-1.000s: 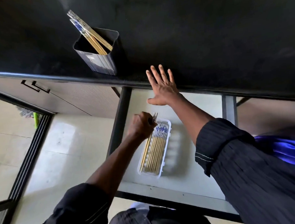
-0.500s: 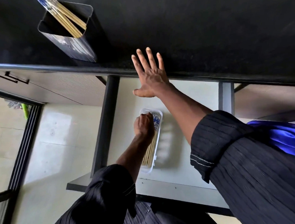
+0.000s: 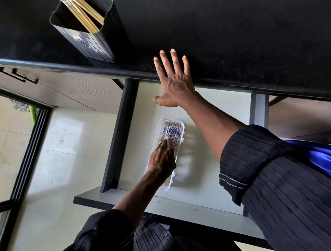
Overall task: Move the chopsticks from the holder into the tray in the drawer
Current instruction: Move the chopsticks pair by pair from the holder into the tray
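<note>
Your right hand (image 3: 175,83) lay flat, fingers spread, empty, on the table (image 3: 233,37) edge. Your left hand (image 3: 163,159) reached down, fingers loosely curled on the chopsticks (image 3: 170,132) in the tray (image 3: 181,124); grip unclear.

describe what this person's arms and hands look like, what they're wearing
Both hands are bare: left hand, right hand, no gloves or rings visible. Black ribbed sleeves are pushed up the forearms, with thin pale stitch lines near the cuffs. Blue shiny fabric shows beside the right arm.
</note>
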